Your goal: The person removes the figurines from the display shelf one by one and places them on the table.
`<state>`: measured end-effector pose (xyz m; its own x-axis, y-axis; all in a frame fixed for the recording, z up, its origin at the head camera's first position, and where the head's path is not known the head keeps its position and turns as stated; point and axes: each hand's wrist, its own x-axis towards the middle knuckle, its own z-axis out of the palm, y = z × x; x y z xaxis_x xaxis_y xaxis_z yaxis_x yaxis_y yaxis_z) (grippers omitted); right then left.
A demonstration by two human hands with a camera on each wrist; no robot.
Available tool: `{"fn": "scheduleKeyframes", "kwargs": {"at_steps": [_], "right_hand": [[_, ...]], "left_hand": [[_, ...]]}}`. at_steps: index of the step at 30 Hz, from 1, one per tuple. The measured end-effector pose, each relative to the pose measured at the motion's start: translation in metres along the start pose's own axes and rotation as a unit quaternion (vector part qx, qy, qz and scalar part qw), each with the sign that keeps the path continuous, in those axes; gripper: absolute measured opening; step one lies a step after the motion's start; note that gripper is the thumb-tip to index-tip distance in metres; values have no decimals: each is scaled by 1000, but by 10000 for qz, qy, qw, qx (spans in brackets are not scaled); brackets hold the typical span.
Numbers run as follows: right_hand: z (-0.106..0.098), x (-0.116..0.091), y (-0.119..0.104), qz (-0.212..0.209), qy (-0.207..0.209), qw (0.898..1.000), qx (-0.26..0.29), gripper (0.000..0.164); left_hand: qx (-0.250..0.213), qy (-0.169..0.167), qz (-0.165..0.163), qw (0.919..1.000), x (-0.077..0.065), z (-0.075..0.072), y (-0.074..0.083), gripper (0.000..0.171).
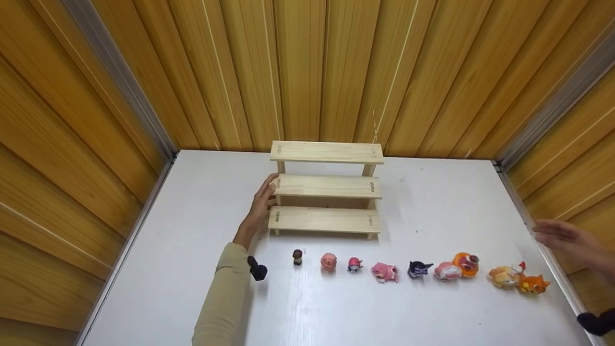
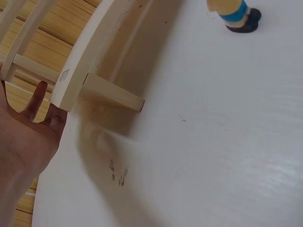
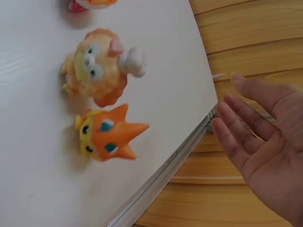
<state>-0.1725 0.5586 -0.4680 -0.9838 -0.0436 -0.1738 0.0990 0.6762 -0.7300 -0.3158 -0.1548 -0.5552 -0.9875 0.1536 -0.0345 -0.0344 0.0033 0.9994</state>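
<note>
A pale wooden three-step display stand (image 1: pixel 329 186) stands at the back of the white table. My left hand (image 1: pixel 261 204) holds the left end of its middle step, fingertips over the board's edge. From the left wrist view, that hand (image 2: pixel 31 137) sits beside the stand's end, partly hidden behind the wood. My right hand (image 1: pixel 569 240) hovers by the table's right edge with relaxed, empty fingers. Nearest to it are an orange fox-like figurine (image 3: pixel 113 132) and a peach figurine with a white hat (image 3: pixel 97 64).
A row of small figurines lines the table in front of the stand: a brown-haired one (image 1: pixel 297 257), a pink one (image 1: pixel 328 262), a lying pink bear (image 1: pixel 385 272), a dark-eared one (image 1: pixel 419 269) and several more. Wood-patterned walls (image 1: pixel 322 72) enclose the table (image 1: pixel 192 202).
</note>
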Motion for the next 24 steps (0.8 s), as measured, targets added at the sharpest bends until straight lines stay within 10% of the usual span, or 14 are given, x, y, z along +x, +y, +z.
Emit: {"fn": "scheduleKeyframes", "kwargs": {"at_steps": [9, 24], "right_hand": [[20, 36, -47, -1546, -531, 9805, 1094, 40], [70, 86, -118, -1284, -832, 9877, 327, 52]], "left_hand": [[29, 20, -29, 10000, 3, 5, 0, 51], [70, -46, 106, 9999, 9, 13, 0, 51]]}}
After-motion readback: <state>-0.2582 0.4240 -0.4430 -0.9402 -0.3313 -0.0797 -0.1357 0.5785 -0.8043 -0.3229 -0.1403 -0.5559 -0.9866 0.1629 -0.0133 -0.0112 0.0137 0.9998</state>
